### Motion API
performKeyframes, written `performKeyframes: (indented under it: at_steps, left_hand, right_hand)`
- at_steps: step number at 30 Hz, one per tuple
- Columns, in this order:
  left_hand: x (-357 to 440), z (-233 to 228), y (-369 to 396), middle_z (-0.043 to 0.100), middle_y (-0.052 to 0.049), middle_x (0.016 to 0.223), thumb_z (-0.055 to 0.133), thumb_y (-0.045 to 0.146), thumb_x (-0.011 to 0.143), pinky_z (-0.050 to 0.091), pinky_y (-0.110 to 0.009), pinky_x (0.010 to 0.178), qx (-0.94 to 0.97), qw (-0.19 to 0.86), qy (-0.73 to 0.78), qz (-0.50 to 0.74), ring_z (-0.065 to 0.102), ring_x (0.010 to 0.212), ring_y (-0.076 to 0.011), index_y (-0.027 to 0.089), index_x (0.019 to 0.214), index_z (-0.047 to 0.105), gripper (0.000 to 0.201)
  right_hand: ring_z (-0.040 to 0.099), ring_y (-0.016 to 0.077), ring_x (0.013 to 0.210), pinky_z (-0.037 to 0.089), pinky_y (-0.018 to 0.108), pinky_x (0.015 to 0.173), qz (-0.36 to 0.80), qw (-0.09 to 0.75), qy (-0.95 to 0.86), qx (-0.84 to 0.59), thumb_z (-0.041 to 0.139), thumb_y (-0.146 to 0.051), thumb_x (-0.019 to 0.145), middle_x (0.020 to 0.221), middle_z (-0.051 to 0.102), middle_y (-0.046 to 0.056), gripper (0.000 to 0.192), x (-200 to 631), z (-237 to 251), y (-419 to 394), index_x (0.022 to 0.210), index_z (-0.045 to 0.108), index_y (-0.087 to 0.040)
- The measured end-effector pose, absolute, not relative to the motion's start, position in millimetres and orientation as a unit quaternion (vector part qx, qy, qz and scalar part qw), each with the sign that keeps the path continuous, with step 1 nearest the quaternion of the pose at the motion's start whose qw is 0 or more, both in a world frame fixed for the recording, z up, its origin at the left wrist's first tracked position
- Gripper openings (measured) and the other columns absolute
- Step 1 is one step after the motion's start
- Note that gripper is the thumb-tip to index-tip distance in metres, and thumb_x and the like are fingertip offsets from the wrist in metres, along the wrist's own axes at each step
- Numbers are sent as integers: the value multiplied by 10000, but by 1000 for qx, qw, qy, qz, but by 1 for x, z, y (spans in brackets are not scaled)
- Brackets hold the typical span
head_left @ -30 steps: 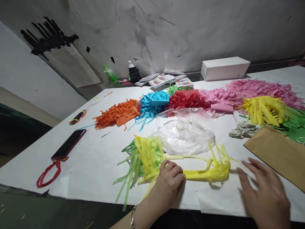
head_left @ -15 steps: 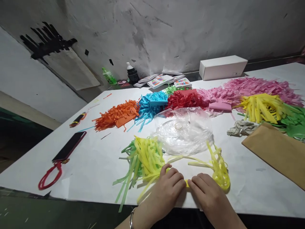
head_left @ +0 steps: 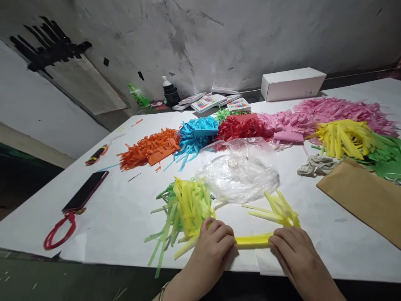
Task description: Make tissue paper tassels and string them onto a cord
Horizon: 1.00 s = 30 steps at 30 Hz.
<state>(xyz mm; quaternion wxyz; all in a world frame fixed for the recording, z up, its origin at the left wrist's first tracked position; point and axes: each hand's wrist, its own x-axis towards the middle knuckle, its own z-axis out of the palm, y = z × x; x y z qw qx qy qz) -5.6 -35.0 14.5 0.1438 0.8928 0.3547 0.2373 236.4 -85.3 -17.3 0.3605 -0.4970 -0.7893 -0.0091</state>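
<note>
A yellow paper tassel's flat band point(head_left: 253, 241) stretches between my two hands, low on the white-covered table. My left hand point(head_left: 213, 246) has its fingers closed over the band's left part. My right hand point(head_left: 293, 246) grips it on the right, its fingertips pressed together. Loose yellow strips point(head_left: 280, 209) fan out beyond my right hand. Just past my left hand lies a bunch of yellow-green fringe point(head_left: 191, 205), with green strips point(head_left: 169, 225) hanging out on its left. Both thumbs are mostly hidden.
A crumpled clear plastic bag point(head_left: 238, 171) lies in front of the hands. Behind it run orange point(head_left: 150, 148), blue point(head_left: 199, 136), red point(head_left: 242, 127) and pink fringe bundles point(head_left: 341, 115). A phone point(head_left: 86, 190) is at left; a brown envelope point(head_left: 360, 200) at right.
My hands have moved apart, the right one going right, and more of the yellow band shows between them. The strips by my right hand have shifted. The view has moved slightly.
</note>
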Motion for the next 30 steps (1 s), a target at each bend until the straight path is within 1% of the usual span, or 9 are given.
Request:
performKeyframes:
  at_steps: [3,7,11,13,16,19,22,26,30]
  left_hand:
    - [-2,17,-38,636,-37,875,464,121,957,375,-432,872,872,155,407,226,545,823,-202,193,821,560,181]
    - [5,19,-36,610,-36,877,538,114,893,388,-457,868,850,167,473,162,554,829,-217,185,752,533,157]
    - [7,19,-33,612,-40,901,574,124,872,393,-446,848,848,169,482,143,555,849,-225,190,774,565,118]
    - [5,18,-33,620,-47,941,554,101,882,382,-443,857,862,148,457,163,553,871,-222,197,825,595,119]
    - [3,15,-35,633,-29,920,523,46,889,351,-449,894,901,102,380,182,541,856,-204,210,882,622,192]
    - [5,16,-34,631,-17,867,563,49,876,337,-449,929,927,76,333,153,530,848,-199,209,902,629,175]
    - [11,17,-29,625,-12,828,577,59,880,335,-437,936,937,64,316,137,526,826,-190,197,851,618,147]
    - [15,14,-20,629,-3,779,607,92,849,343,-405,882,923,88,334,170,528,780,-177,185,738,590,145]
    - [11,10,-18,659,-11,866,617,176,886,335,-401,867,913,135,338,184,539,830,-190,205,821,626,72]
  right_hand:
    - [532,194,808,366,394,849,-24,342,-761,-551,423,-136,1008,796,586,33,241,229,-15,-79,850,597,-192]
    - [502,198,735,342,402,812,-38,307,-739,-598,394,-213,1018,717,539,21,314,226,-18,-74,741,542,-208]
    - [497,192,706,326,387,784,-23,303,-734,-608,407,-250,1017,699,544,9,321,230,-21,-72,727,539,-217]
    - [545,190,763,336,391,827,-18,313,-729,-608,428,-226,1011,770,599,15,264,233,-20,-72,795,581,-218]
    - [608,196,953,303,444,1009,-30,340,-741,-578,443,-156,993,946,667,33,217,233,-17,-73,905,629,-227]
    - [606,201,1016,265,477,1074,-26,365,-771,-521,439,-126,982,953,678,31,237,225,-14,-74,897,638,-223]
    - [582,193,901,316,430,991,8,368,-794,-483,450,-148,988,845,646,16,223,210,-12,-72,882,633,-219]
    - [469,168,695,323,349,801,1,340,-823,-455,416,-111,993,708,550,1,301,198,-12,-66,757,579,-202]
    - [429,170,667,309,331,730,-1,352,-822,-447,352,-67,995,685,518,14,370,195,-14,-60,700,539,-191]
